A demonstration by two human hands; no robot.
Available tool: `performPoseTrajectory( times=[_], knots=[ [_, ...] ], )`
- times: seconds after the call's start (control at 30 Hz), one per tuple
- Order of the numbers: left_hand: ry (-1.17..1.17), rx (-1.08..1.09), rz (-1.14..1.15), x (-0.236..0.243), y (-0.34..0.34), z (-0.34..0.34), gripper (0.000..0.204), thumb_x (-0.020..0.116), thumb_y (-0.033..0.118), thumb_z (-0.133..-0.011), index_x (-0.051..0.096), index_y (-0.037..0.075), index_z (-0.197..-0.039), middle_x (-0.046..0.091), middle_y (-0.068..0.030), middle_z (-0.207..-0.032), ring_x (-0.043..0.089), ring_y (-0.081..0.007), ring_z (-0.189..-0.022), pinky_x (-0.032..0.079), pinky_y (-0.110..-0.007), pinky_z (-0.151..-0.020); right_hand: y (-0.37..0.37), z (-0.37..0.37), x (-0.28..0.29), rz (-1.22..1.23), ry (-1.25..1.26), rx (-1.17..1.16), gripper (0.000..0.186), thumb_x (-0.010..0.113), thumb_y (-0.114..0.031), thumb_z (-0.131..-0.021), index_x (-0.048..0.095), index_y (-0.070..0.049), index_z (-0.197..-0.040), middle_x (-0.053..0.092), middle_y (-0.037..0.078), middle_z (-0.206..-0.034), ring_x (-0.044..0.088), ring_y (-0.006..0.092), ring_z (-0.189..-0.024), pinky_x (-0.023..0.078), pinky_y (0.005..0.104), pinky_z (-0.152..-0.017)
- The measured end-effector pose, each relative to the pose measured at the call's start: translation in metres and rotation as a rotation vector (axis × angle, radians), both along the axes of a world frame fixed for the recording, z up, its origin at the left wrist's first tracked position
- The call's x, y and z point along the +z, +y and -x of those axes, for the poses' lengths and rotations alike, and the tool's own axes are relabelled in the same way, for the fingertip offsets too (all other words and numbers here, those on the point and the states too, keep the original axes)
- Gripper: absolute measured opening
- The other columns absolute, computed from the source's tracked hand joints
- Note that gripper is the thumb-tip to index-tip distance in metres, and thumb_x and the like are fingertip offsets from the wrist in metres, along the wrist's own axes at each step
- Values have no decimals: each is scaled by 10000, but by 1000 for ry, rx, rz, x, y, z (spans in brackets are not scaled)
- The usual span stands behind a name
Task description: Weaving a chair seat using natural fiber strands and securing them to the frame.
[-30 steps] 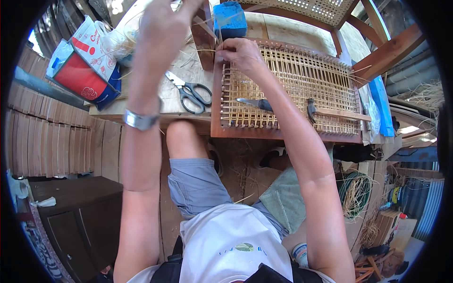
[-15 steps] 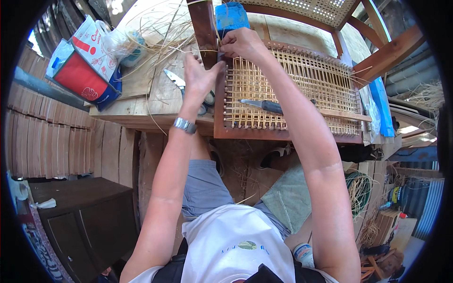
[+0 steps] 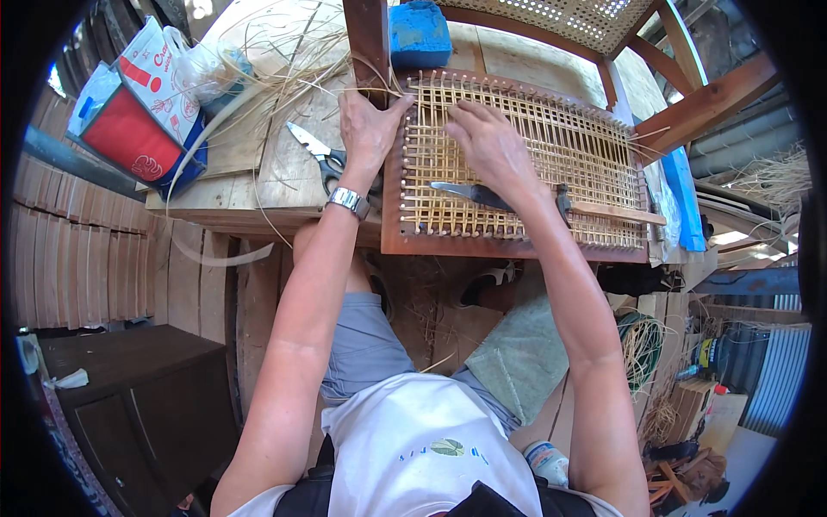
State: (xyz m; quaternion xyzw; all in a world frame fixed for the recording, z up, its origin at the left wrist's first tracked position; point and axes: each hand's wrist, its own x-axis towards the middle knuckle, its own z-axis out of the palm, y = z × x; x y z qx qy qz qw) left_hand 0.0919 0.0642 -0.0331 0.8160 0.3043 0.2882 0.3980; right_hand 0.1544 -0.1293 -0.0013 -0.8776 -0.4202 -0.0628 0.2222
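A wooden chair with a half-woven cane seat (image 3: pixel 534 121) lies on the bench. At its near-left corner my left hand (image 3: pixel 369 129) wraps round the chair frame (image 3: pixel 368 43), thumb on the seat rail; its fingertips are partly hidden. A thin cane strand (image 3: pixel 376 62) loops by the post above that hand. My right hand (image 3: pixel 493 146) is over the weave, fingers loosely bent and apart, with nothing seen in them. Below it a knife (image 3: pixel 469 194) lies on the seat, its handle partly covered by my right wrist. Beside it rests a small hammer (image 3: pixel 612 212).
Scissors (image 3: pixel 317 152) lie left of the seat, near a tangle of loose cane strands (image 3: pixel 293 69). A blue block (image 3: pixel 419 34) stands behind the seat's far edge. A red, white and blue bag (image 3: pixel 151 121) sits at the bench's left. A dark cabinet (image 3: pixel 138 405) is lower left.
My right hand has left the corner and moved right and nearer, over the weave. My left hand has closed in at the post. A pale strand now swings, blurred, past the bench's left edge.
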Motion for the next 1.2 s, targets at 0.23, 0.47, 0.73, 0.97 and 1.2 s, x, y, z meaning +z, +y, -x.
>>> performPoseTrajectory(
  times=[0.23, 0.47, 0.73, 0.97, 1.2],
  knots=[
    [2, -38, 101, -22, 13, -15, 787, 854, 383, -720, 501, -127, -1204, 540, -313, -1220, 515, -422, -1200, 415, -461, -1055, -4, 6, -8, 203, -131, 13, 519, 372, -379, -1051, 444, -82, -1469, 399, 113, -1561, 330, 287, -1463, 217, 625, -1168],
    [-86, 41, 135, -11, -3, -9, 782, 832, 366, -745, 461, -149, -1203, 480, -299, -1256, 474, -436, -1228, 378, -459, -1083, -23, 7, -19, 124, -53, -168, 603, 366, -482, -1046, 393, -103, -1514, 355, 120, -1591, 287, 273, -1494, 169, 594, -1199],
    [-67, 64, 61, -8, -12, -9, 835, 859, 387, -716, 456, -123, -1240, 495, -299, -1250, 488, -415, -1205, 393, -469, -1051, -30, 4, -7, 262, -90, -169, 571, 388, -447, -1048, 400, -100, -1501, 390, 118, -1566, 346, 278, -1461, 205, 646, -1167],
    [-139, -33, 204, -34, 12, -14, 825, 887, 282, -690, 428, -120, -1245, 483, -296, -1240, 465, -397, -1197, 399, -452, -1032, -33, 15, -11, 26, -128, -159, 480, 475, -377, -1033, 530, -60, -1390, 504, 160, -1463, 440, 310, -1388, 239, 570, -1177],
    [-296, -17, 183, -33, 1, -16, 434, 856, 73, -723, 597, -73, -1040, 668, -156, -962, 655, -201, -861, 554, -335, -721, -1, 16, -8, -121, -212, 8, 366, 551, -318, -995, 634, -81, -1260, 607, 148, -1292, 558, 333, -1201, 395, 506, -1061]
  ],
)
